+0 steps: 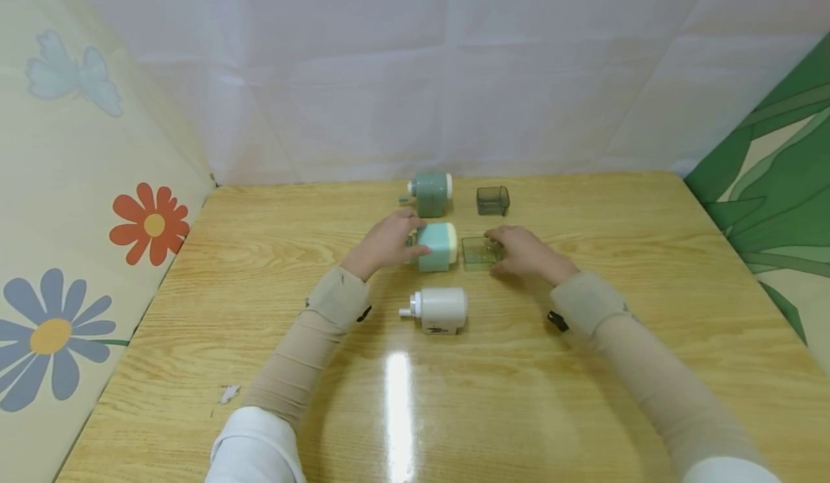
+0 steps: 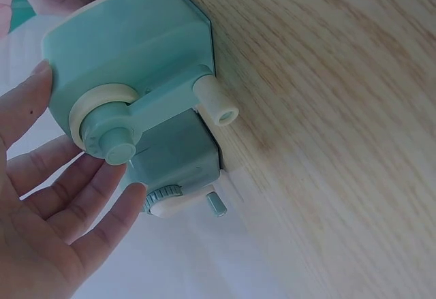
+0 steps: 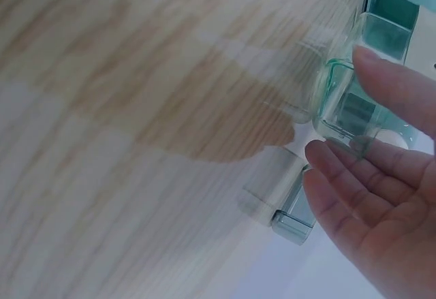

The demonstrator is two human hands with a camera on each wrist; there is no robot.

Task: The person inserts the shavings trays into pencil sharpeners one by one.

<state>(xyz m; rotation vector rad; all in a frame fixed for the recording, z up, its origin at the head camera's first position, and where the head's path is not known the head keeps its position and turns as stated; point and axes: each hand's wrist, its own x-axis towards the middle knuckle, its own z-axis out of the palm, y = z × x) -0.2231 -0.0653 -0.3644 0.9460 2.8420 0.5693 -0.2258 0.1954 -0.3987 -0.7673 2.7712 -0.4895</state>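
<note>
In the head view, a light teal pencil sharpener with a cream end sits mid-table. My left hand holds it at its crank side, thumb on the near side and fingers toward the far side. The left wrist view shows its crank handle pointing away from my palm. To the right of the sharpener, my right hand pinches a clear green shavings drawer at its outer end. In the right wrist view the thumb and fingertips lie on opposite sides of the drawer, whose inner end faces the sharpener's opening.
Behind stands a darker green sharpener, with a smoky drawer apart on its right. A cream sharpener sits nearer me, between my forearms. A white curtain hangs along the back edge of the wooden table.
</note>
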